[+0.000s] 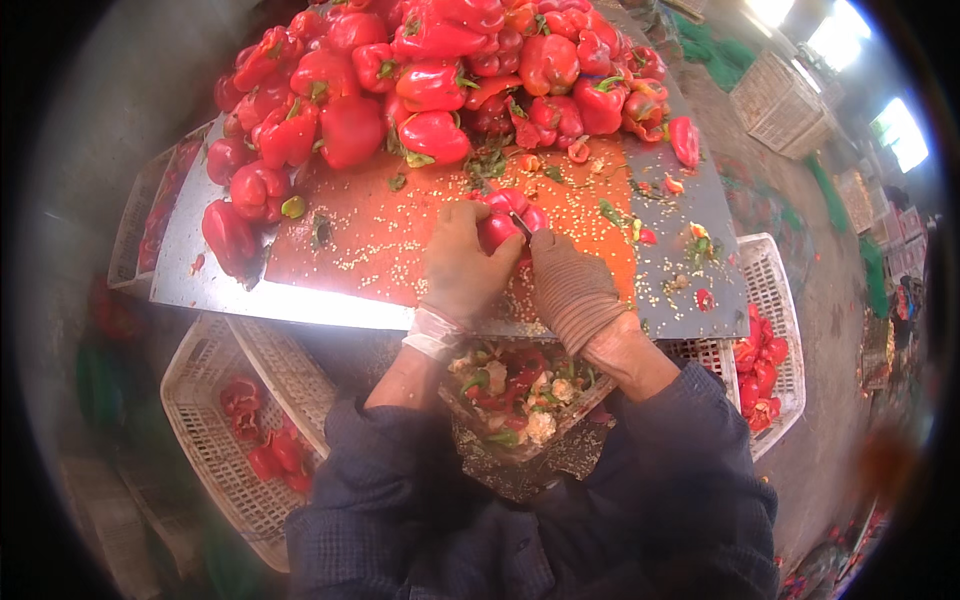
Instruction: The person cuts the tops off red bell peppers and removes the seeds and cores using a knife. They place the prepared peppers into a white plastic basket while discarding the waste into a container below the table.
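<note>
My left hand [466,259], in a tan glove with a pale band at the wrist, grips the left side of a red bell pepper [504,204] on the orange board [375,240]. My right hand [574,285], in a brown knitted glove, is closed around a small knife [519,221]; its blade meets the pepper's top, and the handle is hidden in my fist. Pale seeds and leaf scraps lie around both hands. Behind them rises a large heap of whole red bell peppers [431,82], some with green stems.
Below the metal table's near edge [337,307], a container [600,388] holds cores and pepper scraps. Opened red peppers lie in a plastic crate [217,457] at the lower left and another crate [793,352] at the right. More crates [780,105] stand at the upper right.
</note>
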### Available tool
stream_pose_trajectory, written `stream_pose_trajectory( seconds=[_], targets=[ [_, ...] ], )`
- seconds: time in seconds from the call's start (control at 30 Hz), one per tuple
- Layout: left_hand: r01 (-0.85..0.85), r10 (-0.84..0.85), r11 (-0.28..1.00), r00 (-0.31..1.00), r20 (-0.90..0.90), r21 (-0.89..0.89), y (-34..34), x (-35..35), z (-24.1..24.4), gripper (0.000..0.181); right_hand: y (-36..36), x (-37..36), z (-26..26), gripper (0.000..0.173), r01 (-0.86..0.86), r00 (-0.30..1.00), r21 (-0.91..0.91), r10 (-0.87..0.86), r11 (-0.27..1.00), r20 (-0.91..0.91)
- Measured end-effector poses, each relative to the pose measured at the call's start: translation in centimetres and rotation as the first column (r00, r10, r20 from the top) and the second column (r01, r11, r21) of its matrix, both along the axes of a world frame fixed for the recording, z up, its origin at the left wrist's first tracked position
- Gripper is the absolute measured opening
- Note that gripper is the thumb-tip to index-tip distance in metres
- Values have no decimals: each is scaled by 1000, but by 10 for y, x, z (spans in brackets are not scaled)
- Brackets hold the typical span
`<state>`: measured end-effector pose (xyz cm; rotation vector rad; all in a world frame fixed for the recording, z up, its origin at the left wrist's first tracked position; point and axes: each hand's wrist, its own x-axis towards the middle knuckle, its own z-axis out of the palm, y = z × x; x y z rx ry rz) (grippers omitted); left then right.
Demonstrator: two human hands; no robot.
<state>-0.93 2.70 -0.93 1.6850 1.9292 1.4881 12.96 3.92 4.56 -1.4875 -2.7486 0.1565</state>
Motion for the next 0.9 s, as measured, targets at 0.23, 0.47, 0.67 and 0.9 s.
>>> stream_pose_trajectory(
  seconds=[0.23, 0.47, 0.67, 0.9],
  targets=[
    [-20, 21, 1000, 998, 61, -22, 2, 8, 2, 41, -23, 19, -15, 31, 109, 994, -109, -108, 988, 13],
    [-75, 92, 992, 981, 173, -104, 11, 2, -6, 48, -39, 47, -31, 34, 51, 996, -170, -64, 984, -69],
    [102, 5, 936, 954, 301, -338, 2, -14, 14, 68, -28, 111, 13, 33, -78, 890, -311, -74, 947, -450],
    [188, -92, 919, 957, 277, -346, -1, -2, 15, 72, 49, 84, -31, 49, 249, 922, -135, -277, 959, -270]
  ],
)
